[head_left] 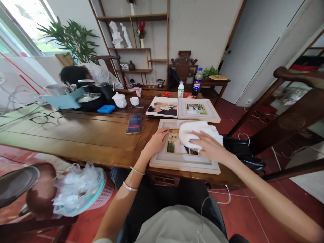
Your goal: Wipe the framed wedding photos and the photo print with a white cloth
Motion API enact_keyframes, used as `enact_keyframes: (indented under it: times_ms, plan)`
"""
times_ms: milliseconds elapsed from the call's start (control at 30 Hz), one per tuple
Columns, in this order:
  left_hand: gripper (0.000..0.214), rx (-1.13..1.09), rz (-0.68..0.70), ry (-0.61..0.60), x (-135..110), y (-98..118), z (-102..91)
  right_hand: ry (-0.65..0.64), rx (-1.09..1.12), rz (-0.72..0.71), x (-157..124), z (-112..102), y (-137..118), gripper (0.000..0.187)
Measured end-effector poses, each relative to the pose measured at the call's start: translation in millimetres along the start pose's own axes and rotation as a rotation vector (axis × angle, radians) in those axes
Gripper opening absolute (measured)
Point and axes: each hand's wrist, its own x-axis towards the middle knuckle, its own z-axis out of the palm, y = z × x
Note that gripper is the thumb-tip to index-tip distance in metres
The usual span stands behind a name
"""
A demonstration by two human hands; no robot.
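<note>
So the picture frame (pixel 183 161) lay near the edge of the table (pixel 101 135), right hand (pixel 206 144) clutching a white cloth (pixel 193 129) on it, left hand (pixel 160 139) just resting there, wiping seemingly underway, but couldn't tell how much was left.

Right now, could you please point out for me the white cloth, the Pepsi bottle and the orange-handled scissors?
White cloth (pixel 196 128): head view, on its upper folds.
Pepsi bottle (pixel 197 83): head view, on its label.
Orange-handled scissors (pixel 166 94): head view, on the handles.
</note>
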Motion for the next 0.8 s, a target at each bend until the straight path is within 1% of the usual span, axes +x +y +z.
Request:
enact_keyframes:
  times_ms: [100,167,233,300,400,467,533,600,667,733,800]
  plan:
    - [0.037,-0.006,0.006,0.008,-0.5,-0.8,0.5,0.069,-0.087,0.129,34.0,6.9,16.1,0.052]
    - [0.036,-0.013,0.004,0.020,-0.6,-1.0,0.8,0.085,-0.114,0.180,51.3,9.0,13.8,0.054]
    - [0.036,-0.027,0.005,0.024,-0.5,-0.1,0.0,0.058,-0.106,0.139,58.9,10.9,1.8,0.056]
    - [0.036,-0.046,0.014,0.022,-0.2,2.2,-1.9,-0.007,-0.063,0.049,54.9,11.9,-17.0,0.057]
    - [0.037,-0.059,0.015,0.019,0.2,5.5,-4.4,-0.119,0.045,-0.062,31.7,6.9,-48.7,0.054]
    - [0.038,-0.053,-0.003,0.020,0.1,5.9,-4.3,-0.170,0.123,-0.120,11.7,-3.0,-65.5,0.052]
    - [0.038,-0.047,-0.019,0.018,-0.2,4.4,-2.9,-0.204,0.192,-0.163,-5.7,-16.8,-73.9,0.054]
    - [0.039,-0.044,-0.027,0.013,-0.5,2.0,-0.9,-0.242,0.240,-0.159,-16.8,-30.8,-72.1,0.055]
    - [0.039,-0.044,-0.026,0.011,-0.7,-0.4,0.7,-0.299,0.261,-0.114,-20.0,-40.4,-61.0,0.053]
    - [0.039,-0.046,-0.017,0.012,-0.7,-2.0,1.8,-0.323,0.252,-0.055,-15.3,-41.8,-44.1,0.050]
    - [0.038,-0.045,-0.012,0.014,-0.6,-3.0,2.6,-0.276,0.203,-0.005,-3.7,-34.5,-26.9,0.051]
